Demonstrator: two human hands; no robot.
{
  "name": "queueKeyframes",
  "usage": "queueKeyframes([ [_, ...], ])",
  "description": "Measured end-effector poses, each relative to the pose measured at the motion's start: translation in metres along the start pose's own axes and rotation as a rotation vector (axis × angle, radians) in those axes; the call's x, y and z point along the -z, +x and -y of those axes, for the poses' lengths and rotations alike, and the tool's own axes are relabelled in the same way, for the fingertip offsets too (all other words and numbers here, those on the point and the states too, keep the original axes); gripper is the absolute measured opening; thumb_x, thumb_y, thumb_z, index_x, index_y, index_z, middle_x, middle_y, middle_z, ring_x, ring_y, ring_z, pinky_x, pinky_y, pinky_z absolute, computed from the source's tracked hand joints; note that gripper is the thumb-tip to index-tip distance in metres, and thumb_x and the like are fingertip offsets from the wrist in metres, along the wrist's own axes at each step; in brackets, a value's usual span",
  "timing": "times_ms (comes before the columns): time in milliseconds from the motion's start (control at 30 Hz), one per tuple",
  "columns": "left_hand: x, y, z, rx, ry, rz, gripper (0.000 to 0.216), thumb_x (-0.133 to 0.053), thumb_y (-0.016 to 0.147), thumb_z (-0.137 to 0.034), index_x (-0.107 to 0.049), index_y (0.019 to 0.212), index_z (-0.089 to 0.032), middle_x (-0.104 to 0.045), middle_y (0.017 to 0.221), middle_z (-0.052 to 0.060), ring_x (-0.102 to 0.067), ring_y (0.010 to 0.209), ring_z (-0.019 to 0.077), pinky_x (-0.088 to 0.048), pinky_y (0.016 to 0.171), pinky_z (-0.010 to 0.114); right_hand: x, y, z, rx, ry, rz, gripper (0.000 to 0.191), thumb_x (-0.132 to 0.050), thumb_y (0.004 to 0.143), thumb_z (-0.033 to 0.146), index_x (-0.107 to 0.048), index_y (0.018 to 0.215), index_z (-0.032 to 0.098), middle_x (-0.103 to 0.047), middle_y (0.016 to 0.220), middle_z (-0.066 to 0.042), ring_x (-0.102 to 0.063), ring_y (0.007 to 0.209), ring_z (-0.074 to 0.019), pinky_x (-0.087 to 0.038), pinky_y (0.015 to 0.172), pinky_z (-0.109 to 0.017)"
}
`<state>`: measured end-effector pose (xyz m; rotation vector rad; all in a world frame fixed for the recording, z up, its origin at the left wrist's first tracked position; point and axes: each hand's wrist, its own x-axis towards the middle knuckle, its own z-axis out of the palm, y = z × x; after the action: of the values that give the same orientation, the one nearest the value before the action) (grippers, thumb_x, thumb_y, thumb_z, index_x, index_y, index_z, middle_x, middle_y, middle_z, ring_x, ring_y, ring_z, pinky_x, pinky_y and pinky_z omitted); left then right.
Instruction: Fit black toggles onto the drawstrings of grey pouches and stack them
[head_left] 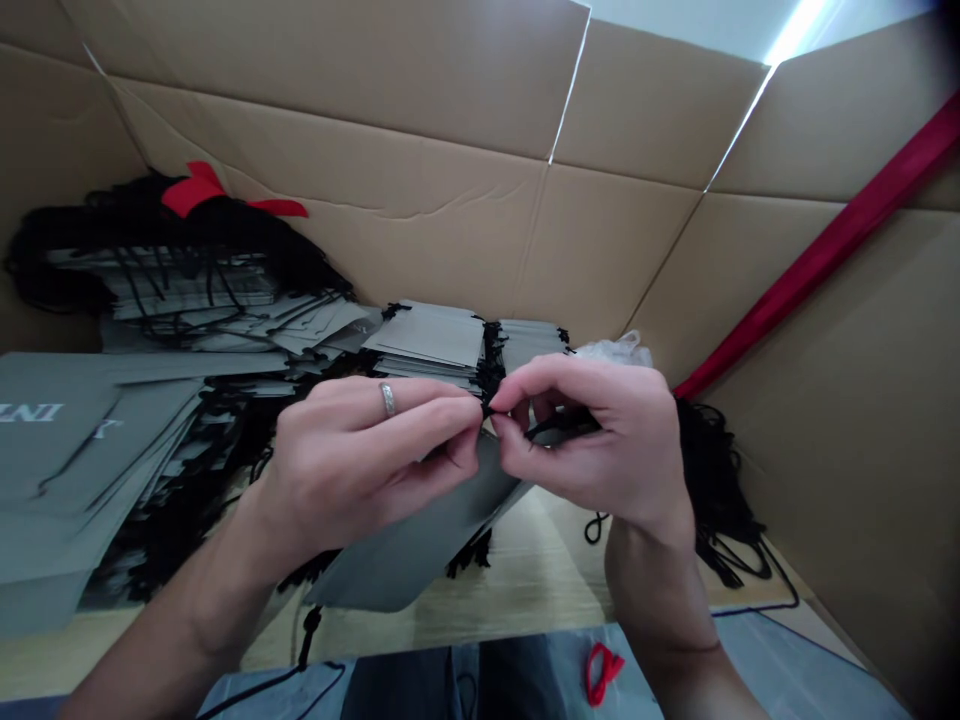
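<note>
My left hand (375, 450), with a ring on one finger, is closed in a pinch on a thin black cord. Against it, fingertip to fingertip, my right hand (592, 430) pinches the same black cord (555, 428), part of which runs through its palm. Below both hands hangs a tilted grey paper bag (420, 545), partly covered by my left hand. A knotted black cord (310, 625) dangles from the bag's lower left corner. The exact spot where the fingertips meet the cord is mostly hidden.
Stacked grey bags (431, 335) with black cord ends stand behind my hands. More grey bags (45, 450) pile up at left, under a black cord bundle (247, 230) with a red tie. Black cords (712, 480) lie at right. Cardboard walls (420, 200) enclose the table (555, 590).
</note>
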<state>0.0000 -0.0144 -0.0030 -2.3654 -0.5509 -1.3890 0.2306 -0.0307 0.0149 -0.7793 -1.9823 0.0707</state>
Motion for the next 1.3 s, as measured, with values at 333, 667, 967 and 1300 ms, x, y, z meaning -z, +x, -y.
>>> queueKeyframes([
  [333,0.000,0.008,0.004,0.067,-0.262,-0.133,0.016,-0.083,0.084,-0.011,-0.076,0.091,-0.024,-0.086,0.084,-0.007,-0.080,0.068,0.0082,-0.062,0.064,0.015,-0.004,0.001,-0.003,0.019,0.267,-0.062,0.024,-0.077,0.077,0.001,-0.077,0.088,0.022,-0.076,0.078,0.007,-0.067,0.062,-0.0060,-0.059,0.059,-0.016],
  [667,-0.015,0.007,0.013,0.164,-0.430,-0.080,0.023,-0.083,0.087,-0.009,-0.078,0.106,-0.021,-0.085,0.096,-0.001,-0.080,0.080,0.0099,-0.065,0.075,0.017,-0.004,0.000,-0.008,0.045,0.097,-0.159,0.025,-0.081,0.081,0.003,-0.078,0.093,0.024,-0.077,0.081,0.007,-0.068,0.066,-0.0076,-0.061,0.064,-0.021],
  [967,-0.012,0.006,0.007,0.382,-0.610,-0.018,0.031,-0.085,0.094,-0.015,-0.079,0.123,-0.025,-0.086,0.108,0.000,-0.083,0.094,0.0135,-0.069,0.090,0.023,-0.005,0.000,-0.005,0.067,0.039,-0.206,0.025,-0.081,0.083,0.004,-0.076,0.095,0.026,-0.076,0.080,0.008,-0.062,0.061,-0.0082,-0.059,0.059,-0.024],
  [1300,-0.001,0.013,0.005,0.306,-0.408,0.268,0.019,-0.066,0.111,-0.020,-0.080,0.099,-0.019,-0.078,0.080,-0.004,-0.062,0.064,0.0073,-0.046,0.062,0.021,0.014,0.001,-0.013,-0.042,0.236,0.028,0.043,-0.097,0.081,0.019,-0.075,0.118,0.027,-0.073,0.110,-0.002,-0.067,0.085,-0.0161,-0.054,0.063,-0.029],
])
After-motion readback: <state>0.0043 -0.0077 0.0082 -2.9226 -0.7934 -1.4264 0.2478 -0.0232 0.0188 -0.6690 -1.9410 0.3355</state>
